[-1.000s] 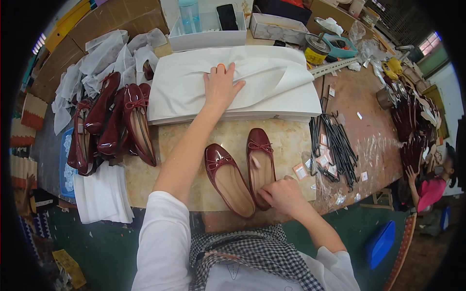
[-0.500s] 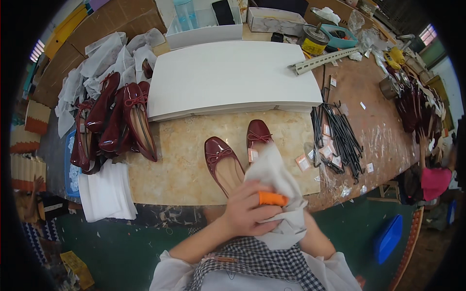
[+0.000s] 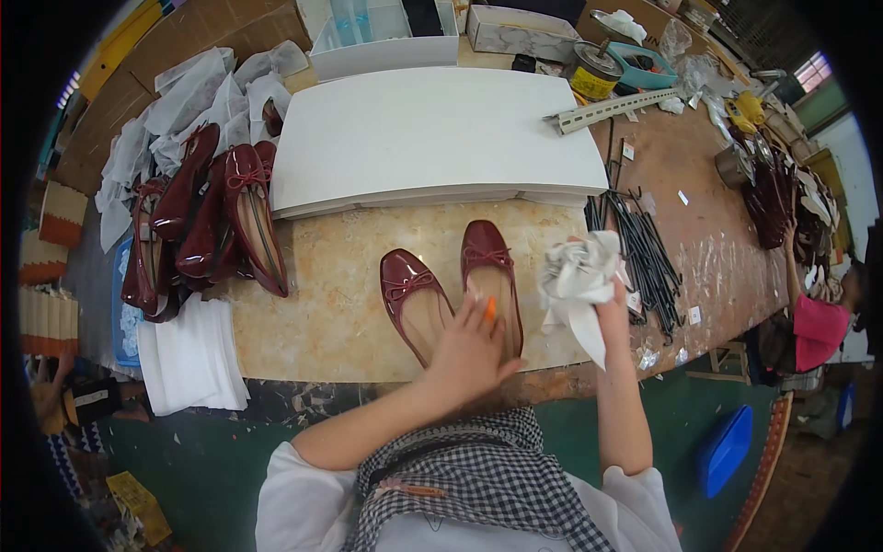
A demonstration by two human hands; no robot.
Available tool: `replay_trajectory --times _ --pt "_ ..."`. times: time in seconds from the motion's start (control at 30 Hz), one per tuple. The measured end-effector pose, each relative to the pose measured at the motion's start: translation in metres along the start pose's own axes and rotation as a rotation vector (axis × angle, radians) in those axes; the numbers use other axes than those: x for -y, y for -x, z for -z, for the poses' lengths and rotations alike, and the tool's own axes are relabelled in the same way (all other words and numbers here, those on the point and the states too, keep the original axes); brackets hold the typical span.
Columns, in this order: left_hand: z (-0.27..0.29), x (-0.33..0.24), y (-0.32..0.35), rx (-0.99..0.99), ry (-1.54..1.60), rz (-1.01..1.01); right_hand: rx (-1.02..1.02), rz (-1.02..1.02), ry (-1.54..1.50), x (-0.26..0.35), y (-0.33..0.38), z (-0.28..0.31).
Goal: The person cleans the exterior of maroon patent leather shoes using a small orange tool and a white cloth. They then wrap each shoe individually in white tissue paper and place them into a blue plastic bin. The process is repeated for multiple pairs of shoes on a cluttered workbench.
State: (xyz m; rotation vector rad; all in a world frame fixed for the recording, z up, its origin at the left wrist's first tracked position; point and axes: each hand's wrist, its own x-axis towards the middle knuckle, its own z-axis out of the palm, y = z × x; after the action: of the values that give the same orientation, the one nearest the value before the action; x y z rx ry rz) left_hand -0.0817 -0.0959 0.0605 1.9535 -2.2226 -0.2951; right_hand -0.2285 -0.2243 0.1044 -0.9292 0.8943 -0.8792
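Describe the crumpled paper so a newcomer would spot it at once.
Find the wide stack of flat white sheets across the bench. Below its right end, left of the black rods, the right hand holds the crumpled paper. Unlike the smooth sheets, it is a bunched wad with a pointed tail hanging down.

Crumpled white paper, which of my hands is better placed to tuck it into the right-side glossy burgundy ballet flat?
Probably right: your right hand grips the crumpled white paper, just right of that glossy burgundy ballet flat. Your left hand partly covers it and shows no paper.
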Motion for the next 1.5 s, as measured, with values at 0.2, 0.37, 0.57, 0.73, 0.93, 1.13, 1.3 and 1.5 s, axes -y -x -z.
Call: replay_trajectory --times 0.2,0.37,0.57,0.73,0.93,1.13,1.3,1.5 --pt "-0.008 -0.023 0.011 -0.099 0.173 -0.061 0.367 0.485 1.365 -0.058 -0.01 -0.026" --pt "-0.011 -0.026 0.002 0.117 0.239 0.0 0.41 0.713 1.603 -0.079 -0.027 -0.045" --pt "-0.014 -0.022 0.007 -0.069 0.066 -0.035 0.234 0.372 1.259 -0.061 -0.041 -0.035" --pt "-0.001 -0.02 0.002 -0.064 0.15 -0.017 0.15 0.411 1.297 -0.08 -0.046 -0.043" --pt "0.057 0.004 0.03 -0.121 1.569 0.002 0.503 0.055 0.121 -0.031 0.017 -0.048" --pt "0.054 -0.002 0.039 0.241 2.53 -0.258 0.824 -0.311 -0.057 -0.018 0.059 -0.071" --pt "0.047 0.015 0.03 0.49 2.812 -0.195 0.796 -0.297 0.181 -0.015 0.061 -0.075" --pt "0.087 0.087 -0.069 0.062 1.587 0.163 0.662 -0.118 0.1 -0.042 0.023 -0.025"
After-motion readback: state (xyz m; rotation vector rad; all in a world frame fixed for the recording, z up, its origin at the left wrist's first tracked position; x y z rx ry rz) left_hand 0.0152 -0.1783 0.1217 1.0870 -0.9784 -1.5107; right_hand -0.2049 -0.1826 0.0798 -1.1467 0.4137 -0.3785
